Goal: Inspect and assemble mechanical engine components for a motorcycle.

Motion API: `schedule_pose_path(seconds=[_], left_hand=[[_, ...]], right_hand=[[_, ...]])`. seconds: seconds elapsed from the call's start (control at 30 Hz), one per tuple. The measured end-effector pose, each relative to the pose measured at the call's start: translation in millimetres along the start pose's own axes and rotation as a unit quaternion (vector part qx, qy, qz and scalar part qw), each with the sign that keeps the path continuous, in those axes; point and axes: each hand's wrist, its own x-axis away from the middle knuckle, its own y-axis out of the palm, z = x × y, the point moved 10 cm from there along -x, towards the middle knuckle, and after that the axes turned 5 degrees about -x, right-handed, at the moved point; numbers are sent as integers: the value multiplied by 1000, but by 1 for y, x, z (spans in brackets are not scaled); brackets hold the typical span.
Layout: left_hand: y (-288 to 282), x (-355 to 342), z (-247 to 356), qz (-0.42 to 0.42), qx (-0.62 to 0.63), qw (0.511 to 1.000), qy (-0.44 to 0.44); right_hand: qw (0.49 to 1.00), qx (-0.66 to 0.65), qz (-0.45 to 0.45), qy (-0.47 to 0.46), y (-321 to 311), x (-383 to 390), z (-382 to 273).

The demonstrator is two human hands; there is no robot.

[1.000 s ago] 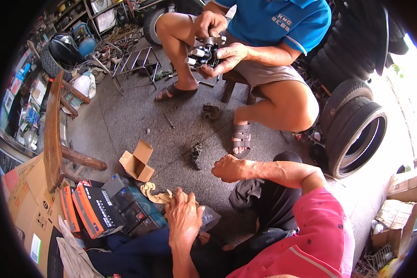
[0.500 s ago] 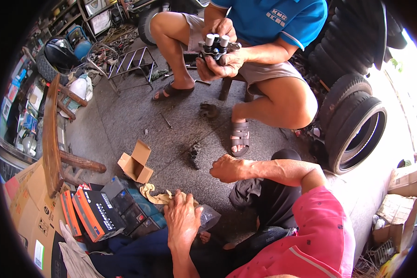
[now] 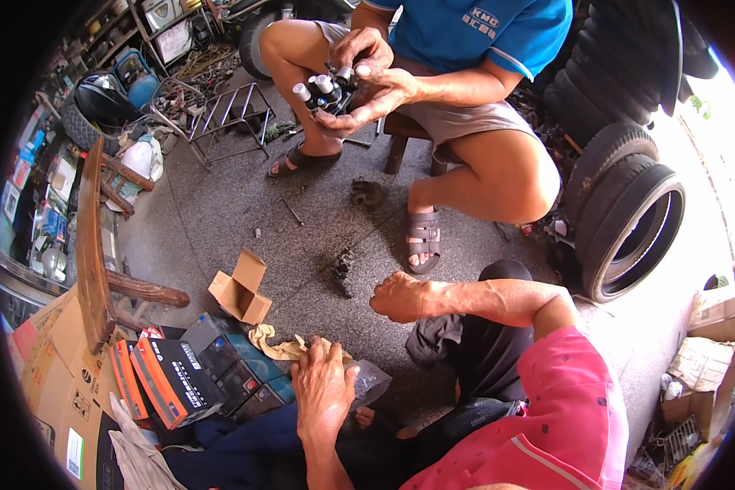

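Black metal part (image 3: 332, 100) with pale cylindrical ends: it is up in the co-worker's hands (image 3: 381, 88), one cradling it from below, the other at its top, well above the floor (image 3: 212, 196). The co-worker (image 3: 482, 45), in a blue shirt, sits across from me on a low stool. Beyond my right side two tyres (image 3: 603, 253) lean together; beside my left leg lie orange-and-black boxes (image 3: 175, 384), and past them a small carton (image 3: 249, 269) with its flaps spread.

Of my own hands, the left hand (image 3: 324, 390) is palm down, fingers loosely extended and grasping nothing that I can see; it overlaps crumpled tan wrapping (image 3: 278, 345) and a clear plastic bag (image 3: 371, 382), though I cannot tell whether it touches either. My right hand (image 3: 404, 296) is loosely curled in front of my knee; its fingertips are hidden, so I cannot tell whether it is clenched or holds anything. Two dark metal pieces (image 3: 368, 193) and a slim rod (image 3: 293, 212) lie on the floor between us.

I judge the step in hand to be the co-worker's close handling of the part, with me waiting. For me, the next move calls for patience, with both hands clear of that grip.
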Motion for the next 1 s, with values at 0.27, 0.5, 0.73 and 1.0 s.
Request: schedule_pose_path(seconds=[0.27, 0.5, 0.73, 1.0], left_hand=[[-1, 0, 1, 3, 6, 1000, 4], [-3, 0, 3, -1, 6, 1000, 6], [-3, 0, 3, 13, 0, 1000, 7], [0, -1, 0, -20, 41, 999, -7]], right_hand=[[997, 2, 72, -11, -2, 2, -1], [998, 6, 53, -13, -1, 2, -4], [999, -1, 40, -13, 6, 0, -2], [999, -22, 26, -15, -7, 3, -9]])
